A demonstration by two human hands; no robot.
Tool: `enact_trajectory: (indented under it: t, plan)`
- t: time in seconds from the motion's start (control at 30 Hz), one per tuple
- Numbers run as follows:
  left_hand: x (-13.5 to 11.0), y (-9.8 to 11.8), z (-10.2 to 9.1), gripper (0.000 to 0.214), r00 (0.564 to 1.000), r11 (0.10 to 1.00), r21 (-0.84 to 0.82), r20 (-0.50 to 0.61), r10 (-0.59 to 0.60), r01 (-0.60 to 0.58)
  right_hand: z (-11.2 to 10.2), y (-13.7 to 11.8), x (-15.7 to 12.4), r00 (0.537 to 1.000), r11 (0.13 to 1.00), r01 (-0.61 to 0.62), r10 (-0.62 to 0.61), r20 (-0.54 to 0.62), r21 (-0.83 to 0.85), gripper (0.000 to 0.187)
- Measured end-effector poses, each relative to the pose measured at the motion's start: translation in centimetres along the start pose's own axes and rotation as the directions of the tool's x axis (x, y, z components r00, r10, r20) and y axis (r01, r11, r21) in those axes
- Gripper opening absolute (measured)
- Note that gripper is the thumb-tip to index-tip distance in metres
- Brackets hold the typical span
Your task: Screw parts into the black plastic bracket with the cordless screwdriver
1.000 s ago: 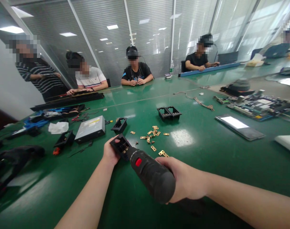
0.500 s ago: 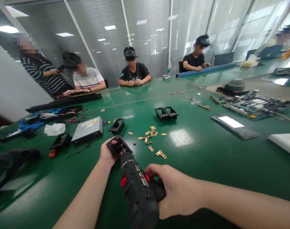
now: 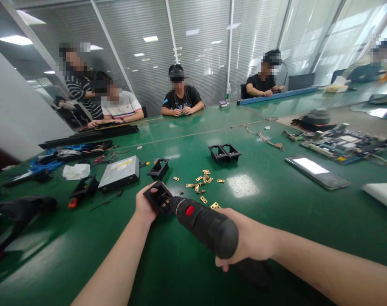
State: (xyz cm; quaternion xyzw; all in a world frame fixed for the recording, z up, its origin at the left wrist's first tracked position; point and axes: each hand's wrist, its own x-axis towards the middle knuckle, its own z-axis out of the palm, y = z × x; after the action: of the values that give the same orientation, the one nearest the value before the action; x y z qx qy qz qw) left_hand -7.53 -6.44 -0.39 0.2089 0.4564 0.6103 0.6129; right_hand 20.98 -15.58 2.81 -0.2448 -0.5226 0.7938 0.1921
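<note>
My left hand (image 3: 144, 207) grips a small black plastic socket frame (image 3: 158, 197) on the green table (image 3: 276, 212), thumb on its far edge. My right hand (image 3: 249, 241) is wrapped round the grip of a black electric screwdriver (image 3: 202, 225) with a red button. The tool lies nearly level and its nose points into the frame, touching the brass parts inside. Several small brass plates (image 3: 201, 182) lie scattered just beyond the frame.
Another black frame (image 3: 159, 168), a double frame (image 3: 224, 152), a grey drive box (image 3: 119, 172) and a phone (image 3: 317, 171) lie on the table. Circuit boards (image 3: 343, 142) sit at the right, cables and tools at the left. Several people sit along the far side.
The screwdriver tipped up steeply half a second ago and has come back down to nearly level, nose still in the frame. A standing person at the back left has moved right.
</note>
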Motion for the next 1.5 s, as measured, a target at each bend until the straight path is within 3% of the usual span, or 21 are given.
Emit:
enact_trajectory:
  t: [0.2,0.43,0.53,0.73,1.0,1.23,1.5]
  plan:
    - [-0.5,0.1,0.4,0.019,1.0,1.0,-0.016,-0.004,-0.003,0.003,-0.6,0.3,-0.3,0.999,0.999,0.04,-0.04,-0.002,0.036,0.068]
    - [-1.0,0.2,0.7,0.019,0.999,0.998,-0.056,0.014,0.036,-0.035,0.0,0.0,-0.7,1.0,1.0,0.009,-0.009,0.01,0.011,0.091]
    - [-1.0,0.1,0.8,0.017,0.998,0.996,-0.063,0.026,0.06,-0.059,0.1,0.0,-0.6,0.998,0.998,0.062,-0.062,0.012,-0.008,0.098]
    - [-1.0,0.1,1.0,0.017,0.997,0.992,-0.1,-0.008,0.076,-0.076,0.4,-0.1,-0.8,0.986,0.983,0.164,-0.166,-0.016,-0.086,0.09]
    - [-1.1,0.0,1.1,0.013,0.997,0.995,-0.083,-0.056,0.046,-0.05,0.4,-0.1,-0.9,0.998,0.998,0.067,-0.067,0.015,0.001,0.077]
    - [-1.0,-0.1,1.0,0.013,0.994,0.995,-0.084,-0.101,0.051,-0.059,0.2,0.1,-0.8,0.999,0.998,0.042,-0.042,-0.015,0.05,0.08]
    - [-0.7,-0.2,0.9,0.014,0.992,0.994,-0.082,-0.112,0.059,-0.069,0.1,0.3,-0.7,0.999,0.996,0.03,-0.029,-0.018,0.08,0.105]
